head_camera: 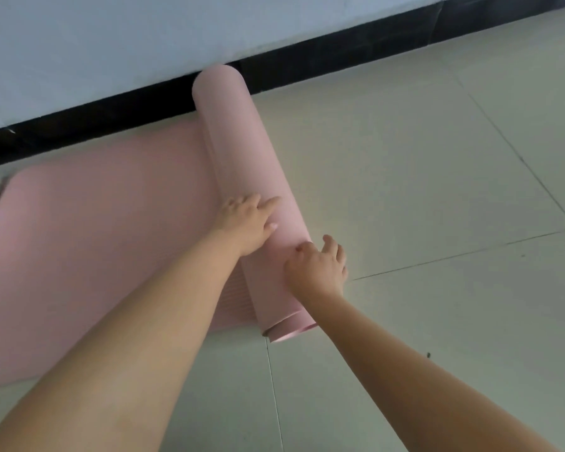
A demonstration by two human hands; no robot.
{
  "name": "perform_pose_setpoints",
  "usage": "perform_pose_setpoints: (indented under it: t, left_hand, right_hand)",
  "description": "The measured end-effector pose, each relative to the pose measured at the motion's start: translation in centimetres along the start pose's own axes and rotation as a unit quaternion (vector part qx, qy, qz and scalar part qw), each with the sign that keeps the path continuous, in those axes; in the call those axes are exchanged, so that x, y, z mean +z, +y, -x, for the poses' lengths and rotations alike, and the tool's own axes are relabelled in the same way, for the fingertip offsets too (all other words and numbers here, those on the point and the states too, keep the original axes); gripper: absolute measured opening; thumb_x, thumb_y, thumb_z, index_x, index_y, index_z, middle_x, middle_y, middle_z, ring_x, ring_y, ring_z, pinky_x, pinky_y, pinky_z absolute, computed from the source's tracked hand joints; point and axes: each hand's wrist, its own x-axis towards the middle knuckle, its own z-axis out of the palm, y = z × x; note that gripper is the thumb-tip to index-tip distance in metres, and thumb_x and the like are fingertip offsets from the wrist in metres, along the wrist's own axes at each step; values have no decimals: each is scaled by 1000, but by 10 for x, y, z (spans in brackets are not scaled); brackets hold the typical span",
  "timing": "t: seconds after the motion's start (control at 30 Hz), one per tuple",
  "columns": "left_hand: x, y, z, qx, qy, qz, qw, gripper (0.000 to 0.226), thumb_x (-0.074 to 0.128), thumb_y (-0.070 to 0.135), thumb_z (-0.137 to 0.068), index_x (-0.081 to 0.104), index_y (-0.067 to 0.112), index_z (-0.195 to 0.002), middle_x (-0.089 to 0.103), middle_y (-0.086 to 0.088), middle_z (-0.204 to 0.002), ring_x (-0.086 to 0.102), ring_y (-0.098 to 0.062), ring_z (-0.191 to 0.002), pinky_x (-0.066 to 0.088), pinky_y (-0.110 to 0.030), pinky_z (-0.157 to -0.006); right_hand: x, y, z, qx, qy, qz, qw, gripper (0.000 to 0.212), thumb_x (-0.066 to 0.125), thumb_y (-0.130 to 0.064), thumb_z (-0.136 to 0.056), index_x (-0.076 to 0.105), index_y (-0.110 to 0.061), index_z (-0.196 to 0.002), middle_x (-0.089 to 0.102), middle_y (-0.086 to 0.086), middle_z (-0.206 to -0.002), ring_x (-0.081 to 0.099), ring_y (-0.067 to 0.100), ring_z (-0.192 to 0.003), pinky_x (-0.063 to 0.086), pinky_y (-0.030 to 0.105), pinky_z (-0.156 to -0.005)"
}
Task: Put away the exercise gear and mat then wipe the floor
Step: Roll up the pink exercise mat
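A pink exercise mat [88, 256] lies on the tiled floor, partly rolled up. Its rolled part [238, 151] runs from the wall toward me, and the flat part stretches to the left. My left hand [245, 223] presses on top of the roll with its fingers laid over it. My right hand [317, 267] rests on the right side of the roll near its close end, fingers curved against the mat. The roll's spiral end [291, 331] faces me.
Pale floor tiles [437, 190] spread to the right and in front. A black skirting strip [307, 57] runs along the foot of a light wall [111, 44] behind the mat. The roll's far end touches that strip.
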Motion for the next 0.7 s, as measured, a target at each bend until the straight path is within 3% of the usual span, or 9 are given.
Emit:
perform_pose_setpoints:
  t: [0.1, 0.2, 0.3, 0.37, 0.47, 0.5, 0.57, 0.63, 0.7]
  left_hand:
    - [5, -20, 3, -5, 5, 34, 999, 45, 38, 42, -97, 40, 30, -141, 43, -11, -135, 41, -32, -127, 35, -39, -105]
    - [13, -44, 4, 10, 61, 60, 996, 37, 42, 38, -96, 59, 18, -123, 48, -12, -131, 38, -30, -128, 40, -41, -104]
    - [19, -65, 7, 48, 67, 49, 995, 40, 42, 33, -98, 59, 5, -122, 42, -9, -143, 27, -25, -141, 32, -40, -109]
    - [20, -79, 10, 60, 62, 48, 995, 42, 42, 33, -98, 53, 2, -125, 45, -14, -138, 38, -30, -134, 36, -40, -105]
    - [23, -103, 18, 66, 72, 44, 994, 45, 40, 34, -98, 38, 11, -136, 48, -19, -132, 44, -36, -125, 39, -42, -100]
    - [24, -112, 21, 72, 62, 39, 995, 48, 38, 35, -99, 30, 18, -143, 48, -19, -132, 44, -37, -125, 39, -42, -100]
    - [28, -131, 27, 84, 32, 34, 995, 51, 32, 39, -100, 19, 30, -149, 47, -17, -135, 43, -37, -127, 40, -41, -100]
    - [33, -148, 32, 95, 13, 26, 995, 46, 30, 42, -101, 32, 30, -145, 46, -15, -137, 44, -36, -128, 41, -40, -99]
    - [36, -161, 38, 102, 23, 31, 994, 42, 32, 41, -100, 48, 22, -134, 47, -15, -136, 43, -34, -128, 41, -40, -99]
  right_hand:
    - [12, -5, 8, -6, -8, -51, 999, 44, 39, -16, -90, 45, -18, -133, 38, 12, -137, 38, 32, -127, 31, 36, -106]
    - [21, -17, 9, 3, 28, -63, 998, 45, 43, -17, -90, 40, -14, -135, 43, 13, -131, 46, 32, -118, 37, 32, -94]
    - [32, -36, 7, 30, 13, -36, 999, 41, 41, -18, -93, 42, -5, -132, 48, 15, -130, 51, 33, -116, 38, 29, -82]
    - [41, -52, 8, 29, 6, 13, 999, 33, 39, -16, -94, 48, -3, -122, 53, 13, -120, 55, 32, -105, 37, 27, -72]
    - [53, -68, 10, 19, 12, 97, 995, 16, 40, -13, -93, 48, -8, -80, 48, 6, -88, 49, 22, -69, 33, 24, -53]
    - [57, -72, 13, 23, 10, 128, 991, 19, 41, -13, -92, 47, -10, -74, 50, 6, -86, 49, 21, -68, 33, 23, -51]
    - [68, -80, 19, 13, 12, 195, 981, 20, 42, -14, -92, 61, -8, -96, 58, 10, -103, 57, 27, -92, 44, 25, -66]
    - [81, -89, 25, 1, 32, 225, 974, 33, 42, -12, -90, 60, -8, -117, 51, 12, -120, 49, 30, -113, 45, 31, -84]
    - [90, -101, 31, 20, 50, 178, 983, 34, 43, -14, -90, 60, -13, -119, 46, 12, -123, 46, 30, -116, 43, 31, -84]
